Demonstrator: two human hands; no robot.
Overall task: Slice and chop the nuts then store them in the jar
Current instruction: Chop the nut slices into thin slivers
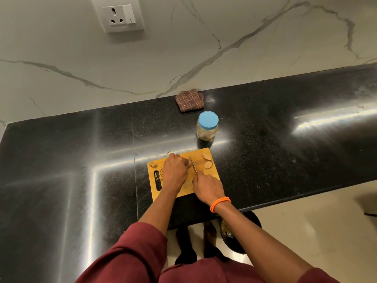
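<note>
A wooden cutting board (206, 174) lies on the black counter. My left hand (175, 170) is curled over a nut at the board's middle, pinning it beside the blade. My right hand (207, 186) grips the handle of a knife (193, 164), whose blade points away from me, right next to my left fingertips. Two whole nuts (207, 160) lie at the board's far right corner. One more nut (152, 164) sits at the far left corner, and chopped slivers (161, 175) lie by the handle slot. A clear jar with a blue lid (207, 126) stands closed behind the board.
A brown checked cloth (190, 100) lies folded against the marble wall behind the jar. The counter's front edge runs just below the board. A dark bin (240, 231) with scraps stands on the floor under my right forearm. A wall socket (119, 15) is high at the back.
</note>
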